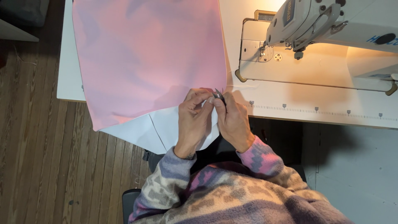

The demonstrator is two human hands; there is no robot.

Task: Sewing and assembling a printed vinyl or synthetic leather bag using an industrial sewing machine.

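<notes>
I'm pinching small metal snips (219, 96) in my right hand (233, 120), blades pointing up and away toward the pink fabric (149, 54). My left hand (194, 120) is gripping the fabric's near corner just beside the blades, fingertips touching the tool. The cloth is spreading left and away across the white tabletop (290, 103), its white lining (153, 130) hanging over the near edge. The sewing machine (331, 25) is sitting at the right.

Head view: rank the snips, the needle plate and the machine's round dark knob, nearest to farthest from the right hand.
1. Snips: held in the right hand, at the fabric's edge.
2. Needle plate: up and right, on the machine bed.
3. Round dark knob: far right.
</notes>
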